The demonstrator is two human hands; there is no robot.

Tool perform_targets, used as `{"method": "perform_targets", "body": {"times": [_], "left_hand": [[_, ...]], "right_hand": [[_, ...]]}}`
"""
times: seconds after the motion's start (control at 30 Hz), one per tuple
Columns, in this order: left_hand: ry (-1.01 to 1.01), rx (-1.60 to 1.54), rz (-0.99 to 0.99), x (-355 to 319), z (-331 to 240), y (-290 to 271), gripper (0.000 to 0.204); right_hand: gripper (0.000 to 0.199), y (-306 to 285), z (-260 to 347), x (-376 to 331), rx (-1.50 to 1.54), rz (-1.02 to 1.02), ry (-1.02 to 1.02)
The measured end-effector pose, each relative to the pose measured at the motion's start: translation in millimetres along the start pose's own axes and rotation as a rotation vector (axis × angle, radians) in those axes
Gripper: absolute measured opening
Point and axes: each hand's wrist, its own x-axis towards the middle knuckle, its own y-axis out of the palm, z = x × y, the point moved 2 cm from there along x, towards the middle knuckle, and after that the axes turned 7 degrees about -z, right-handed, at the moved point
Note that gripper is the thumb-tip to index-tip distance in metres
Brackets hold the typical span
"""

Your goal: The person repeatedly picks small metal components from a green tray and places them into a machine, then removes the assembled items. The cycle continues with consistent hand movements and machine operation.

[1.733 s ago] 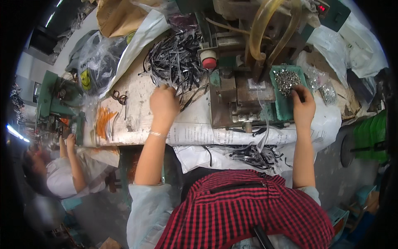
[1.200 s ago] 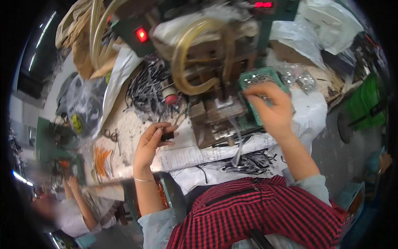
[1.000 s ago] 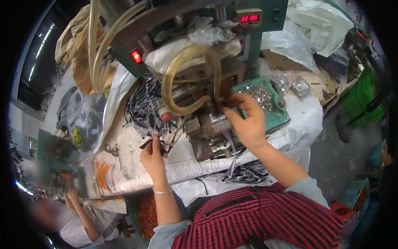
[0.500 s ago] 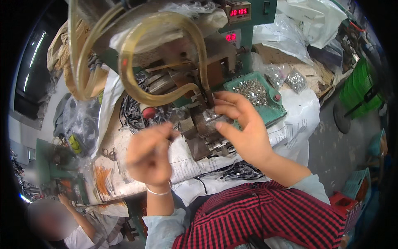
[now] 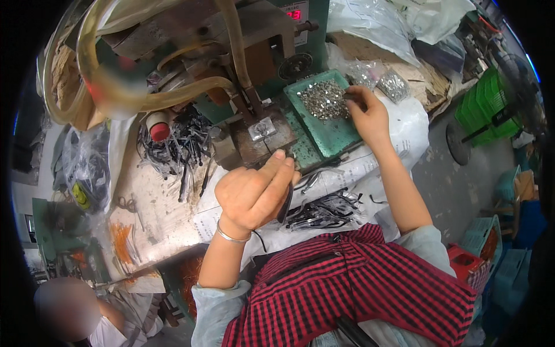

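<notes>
Left hand pinches a thin black strap, likely bendy, light, easiest by its end; right hand hides its grip

Dark strip, heaped silvery pieces

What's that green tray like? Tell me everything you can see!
The green tray is a shallow, open, oblong box with raised sides, scuffed and perhaps plastic. It sits to the right of the machine's dark metal block. Small silvery bits are heaped toward its far end. The right hand has its fingertips by the right rim; whether they touch it is unclear.
</notes>
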Motion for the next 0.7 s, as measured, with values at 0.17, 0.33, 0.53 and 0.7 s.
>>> {"method": "perform_targets", "body": {"times": [0.17,0.33,0.53,0.7], "left_hand": [[-0.006,-0.005,0.008,-1.7,-1.0,0.2,0.022],[-0.071,-0.039,0.006,-13.7,-5.9,-5.8,0.036],[-0.331,0.234,0.191,-67.5,-19.0,-77.9,0.028],[-0.691,0.446,-0.258,-84.6,94.1,-129.3,0.014]], "right_hand": [[0.017,-0.4,-3.2,-29.0,-0.279,0.221,-0.030],[0.015,10.8,2.9,-27.2,-0.460,0.226,-0.293],[0.009,14.4,-8.2,-33.4,-0.535,0.172,-0.392],[0.016,11.8,-33.8,-30.3,-0.382,0.182,-0.179]]}}
